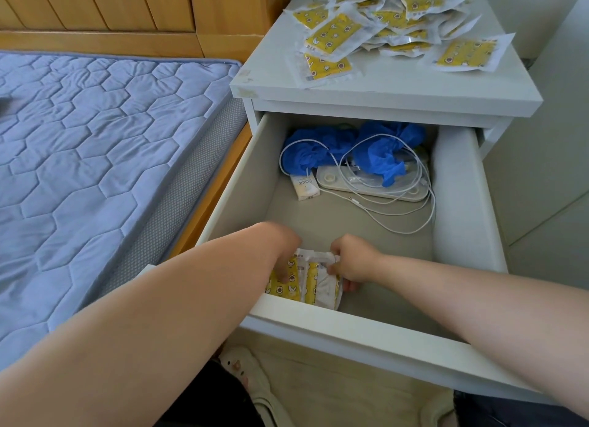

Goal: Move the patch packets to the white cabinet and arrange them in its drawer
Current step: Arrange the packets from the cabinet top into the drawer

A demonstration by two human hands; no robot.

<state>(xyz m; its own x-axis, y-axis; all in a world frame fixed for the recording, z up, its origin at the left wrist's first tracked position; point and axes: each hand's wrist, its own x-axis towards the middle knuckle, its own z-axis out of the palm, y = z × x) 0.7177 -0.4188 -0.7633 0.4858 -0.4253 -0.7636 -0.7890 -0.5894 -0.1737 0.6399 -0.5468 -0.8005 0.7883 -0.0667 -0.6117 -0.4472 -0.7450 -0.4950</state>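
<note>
Both hands in open drawer [366, 326]. Left hand [283, 251] and right hand [352, 262] grasp small packet stack [306, 283] at front-left corner. More packets [392, 21] piled on cabinet top [398, 82].

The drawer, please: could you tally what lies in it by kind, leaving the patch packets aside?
Blue crumpled bundles: 2
Small white box: 1
Flat white device: 1
White cable tangle: 1
Total: 5
Left aside: the patch packets, held between the left hand and the right hand.
</note>
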